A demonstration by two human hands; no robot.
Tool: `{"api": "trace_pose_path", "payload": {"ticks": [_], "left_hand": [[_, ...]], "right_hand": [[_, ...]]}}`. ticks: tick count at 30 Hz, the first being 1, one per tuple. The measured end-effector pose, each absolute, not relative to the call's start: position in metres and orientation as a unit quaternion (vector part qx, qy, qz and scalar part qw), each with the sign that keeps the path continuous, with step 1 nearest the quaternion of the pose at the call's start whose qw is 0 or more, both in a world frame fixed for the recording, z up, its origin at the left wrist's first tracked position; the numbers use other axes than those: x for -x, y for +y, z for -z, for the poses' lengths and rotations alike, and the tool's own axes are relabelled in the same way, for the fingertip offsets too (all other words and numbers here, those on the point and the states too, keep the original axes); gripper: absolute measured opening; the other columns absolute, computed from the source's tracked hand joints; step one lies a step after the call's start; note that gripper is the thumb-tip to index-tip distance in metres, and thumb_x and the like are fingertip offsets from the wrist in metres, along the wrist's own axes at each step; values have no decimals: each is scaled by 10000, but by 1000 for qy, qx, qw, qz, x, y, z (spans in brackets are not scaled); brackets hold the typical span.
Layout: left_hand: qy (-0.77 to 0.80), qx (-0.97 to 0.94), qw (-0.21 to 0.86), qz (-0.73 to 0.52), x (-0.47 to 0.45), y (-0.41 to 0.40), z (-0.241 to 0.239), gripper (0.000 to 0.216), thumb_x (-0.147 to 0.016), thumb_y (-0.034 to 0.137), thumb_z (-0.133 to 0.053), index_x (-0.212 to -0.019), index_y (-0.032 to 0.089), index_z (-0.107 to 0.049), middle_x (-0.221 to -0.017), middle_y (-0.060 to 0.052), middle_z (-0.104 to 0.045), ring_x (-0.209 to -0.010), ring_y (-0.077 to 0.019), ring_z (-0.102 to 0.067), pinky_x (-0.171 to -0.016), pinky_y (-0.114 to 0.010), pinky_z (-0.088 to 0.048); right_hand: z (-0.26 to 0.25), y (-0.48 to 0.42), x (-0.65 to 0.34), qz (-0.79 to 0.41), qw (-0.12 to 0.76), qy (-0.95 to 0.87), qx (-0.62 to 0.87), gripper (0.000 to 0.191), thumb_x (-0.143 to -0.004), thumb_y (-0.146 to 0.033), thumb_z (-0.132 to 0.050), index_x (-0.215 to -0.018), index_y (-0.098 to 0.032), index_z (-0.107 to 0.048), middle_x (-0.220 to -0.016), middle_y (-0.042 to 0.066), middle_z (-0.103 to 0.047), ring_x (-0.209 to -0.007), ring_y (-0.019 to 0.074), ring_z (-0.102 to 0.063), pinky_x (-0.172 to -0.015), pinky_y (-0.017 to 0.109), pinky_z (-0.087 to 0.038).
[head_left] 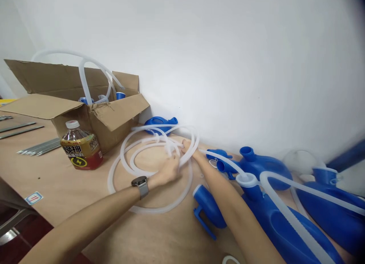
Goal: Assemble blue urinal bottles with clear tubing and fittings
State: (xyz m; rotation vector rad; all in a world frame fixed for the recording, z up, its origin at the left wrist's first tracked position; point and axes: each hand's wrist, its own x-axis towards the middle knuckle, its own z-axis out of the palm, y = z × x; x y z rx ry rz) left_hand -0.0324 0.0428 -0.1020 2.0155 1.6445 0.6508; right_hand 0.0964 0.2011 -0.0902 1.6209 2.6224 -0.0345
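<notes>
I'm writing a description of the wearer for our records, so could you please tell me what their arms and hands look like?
Both forearms are bare, with no sleeves in view. The left hand and right hand are ungloved. On the left wrist is a watch with a dark, rounded case and a grey strap.

Translucent white flexible plastic tubing (148,173), coiled in loose overlapping round loops, centre of the frame, lowest loop spread wide, right-hand strands bunched together
</notes>
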Motion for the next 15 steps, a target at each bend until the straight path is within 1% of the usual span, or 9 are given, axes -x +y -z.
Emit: {"api": "trace_pose_path", "payload": {"ticks": [2,3,5,7,10,12,13,15], "left_hand": [[611,-721,222,-241,32,43,104,588,-716,173,-684,-1271,230,-497,-1175,-159,-689,-1074,-361,-695,-929,-456,-546],[611,-719,220,-248,34,44,100,545,-736,157,-645,-1252,242,-491,-1124,-133,-696,-1024,-335,-703,-892,-434,-550],[615,-712,202,-272,42,48,83,473,-781,157,-587,-1230,255,-473,-1133,-106,-683,-1017,-294,-695,-880,-398,-544],[628,-698,173,-296,53,55,57,398,-822,164,-543,-1203,246,-464,-1168,-110,-661,-1051,-279,-674,-903,-386,-531],[661,-674,136,-301,70,62,10,303,-830,169,-547,-1116,230,-469,-1038,-102,-670,-977,-289,-671,-857,-394,-522],[677,-667,123,-285,79,63,-19,293,-813,178,-575,-1085,231,-477,-972,-84,-679,-921,-288,-680,-804,-377,-517],[684,-665,116,-276,84,61,-32,287,-808,186,-580,-1074,233,-483,-967,-81,-687,-905,-287,-686,-779,-367,-514],[696,-666,92,-251,93,56,-53,263,-803,210,-576,-1053,235,-500,-995,-90,-705,-900,-293,-698,-745,-354,-509]], "right_hand": [[84,202,-97,6,14,845,-535,372,-1028,-401,-651,-1331,-185,-635,-1316,101,-669,-1121,236,-688,-964,453,-600],[80,203,-98,3,8,842,-540,380,-1029,-409,-646,-1340,-191,-633,-1330,102,-665,-1135,239,-684,-978,460,-593],[70,204,-100,-4,-1,835,-550,400,-1036,-424,-630,-1368,-200,-622,-1354,107,-658,-1171,251,-674,-1015,480,-570],[62,206,-102,-13,-11,830,-558,428,-1052,-434,-592,-1422,-217,-590,-1383,111,-651,-1226,265,-652,-1074,511,-522],[55,208,-105,-30,-22,818,-574,447,-1068,-404,-543,-1477,-224,-552,-1387,126,-661,-1295,299,-620,-1176,584,-375],[52,211,-108,-33,-22,806,-591,408,-1064,-349,-529,-1444,-210,-584,-1356,144,-682,-1305,316,-619,-1204,609,-279],[52,212,-109,-31,-20,799,-600,383,-1060,-323,-524,-1414,-203,-609,-1336,151,-693,-1299,317,-625,-1205,607,-259],[51,214,-114,-23,-16,784,-620,353,-1055,-314,-528,-1368,-192,-637,-1305,148,-704,-1282,308,-636,-1196,592,-274]]}}
